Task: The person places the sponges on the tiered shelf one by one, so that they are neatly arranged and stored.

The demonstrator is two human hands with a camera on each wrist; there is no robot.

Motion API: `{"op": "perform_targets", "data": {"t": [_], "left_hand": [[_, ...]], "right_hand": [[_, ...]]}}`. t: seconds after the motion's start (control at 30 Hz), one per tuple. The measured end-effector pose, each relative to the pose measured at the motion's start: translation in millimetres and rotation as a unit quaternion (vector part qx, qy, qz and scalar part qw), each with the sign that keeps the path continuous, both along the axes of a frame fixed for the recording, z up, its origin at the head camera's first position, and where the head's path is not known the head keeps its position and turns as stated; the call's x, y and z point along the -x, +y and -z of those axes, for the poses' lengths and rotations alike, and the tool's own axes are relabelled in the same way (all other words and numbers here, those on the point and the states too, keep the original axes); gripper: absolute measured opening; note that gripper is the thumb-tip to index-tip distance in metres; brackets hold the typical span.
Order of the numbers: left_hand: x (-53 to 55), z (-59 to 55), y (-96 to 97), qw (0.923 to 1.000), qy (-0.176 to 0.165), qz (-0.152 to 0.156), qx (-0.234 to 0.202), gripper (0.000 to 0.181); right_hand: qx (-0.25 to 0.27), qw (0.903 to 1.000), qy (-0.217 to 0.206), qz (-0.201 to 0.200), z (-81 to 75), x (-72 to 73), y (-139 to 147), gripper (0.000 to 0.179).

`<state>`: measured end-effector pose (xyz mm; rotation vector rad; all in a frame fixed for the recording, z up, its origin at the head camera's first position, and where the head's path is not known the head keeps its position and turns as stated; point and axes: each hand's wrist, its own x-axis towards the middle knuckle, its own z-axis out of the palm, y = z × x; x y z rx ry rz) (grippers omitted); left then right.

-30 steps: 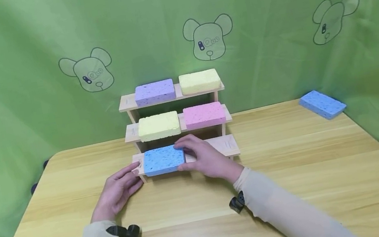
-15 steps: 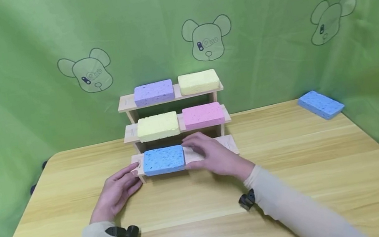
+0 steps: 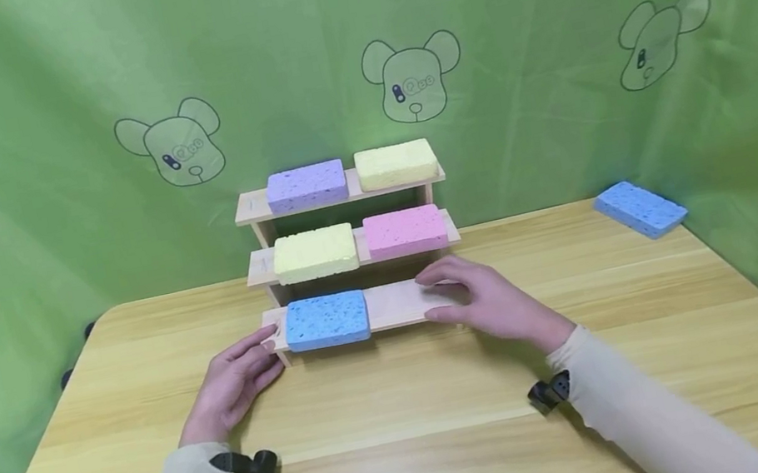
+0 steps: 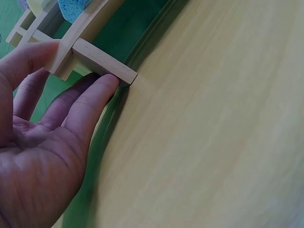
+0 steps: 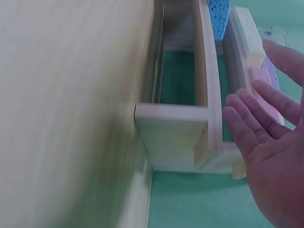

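A three-step wooden rack (image 3: 399,305) stands on the table. On its lowest step, left half, lies a blue sponge (image 3: 326,320). The middle step bears a yellow sponge (image 3: 314,253) and a pink sponge (image 3: 405,231); a purple sponge (image 3: 306,186) and a second yellow sponge (image 3: 397,164) lie on the top one. My left hand (image 3: 233,385) holds the left end of the lowest step, its fingers (image 4: 88,102) against the side support. Over the right end of that step is my right hand (image 3: 485,298), fingers apart and nothing between them.
Another blue sponge (image 3: 641,209) lies at the table's back right corner. Green cloth (image 3: 520,127) with bear-head drawings hangs behind and beside the wooden table (image 3: 399,436).
My right hand has let go of the blue sponge and moved right along the lowest step. The sponge stays on the step. My left hand keeps its place at the rack's left end.
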<state>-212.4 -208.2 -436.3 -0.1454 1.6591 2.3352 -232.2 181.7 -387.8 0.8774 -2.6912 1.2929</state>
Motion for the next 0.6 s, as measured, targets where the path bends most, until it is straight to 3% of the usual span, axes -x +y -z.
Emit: {"op": "perform_targets", "data": {"t": [0.33, 0.6], "left_hand": [[1.3, -0.5, -0.9, 0.9999, 0.001, 0.005, -0.01, 0.033], [1.6, -0.4, -1.9, 0.9998, -0.005, 0.008, -0.02, 0.033]], "right_hand": [[0.045, 0.9989, -0.012, -0.01, -0.3, -1.9, 24, 0.045], [0.053, 0.9986, -0.008, -0.009, 0.8, -0.4, 35, 0.044]]}}
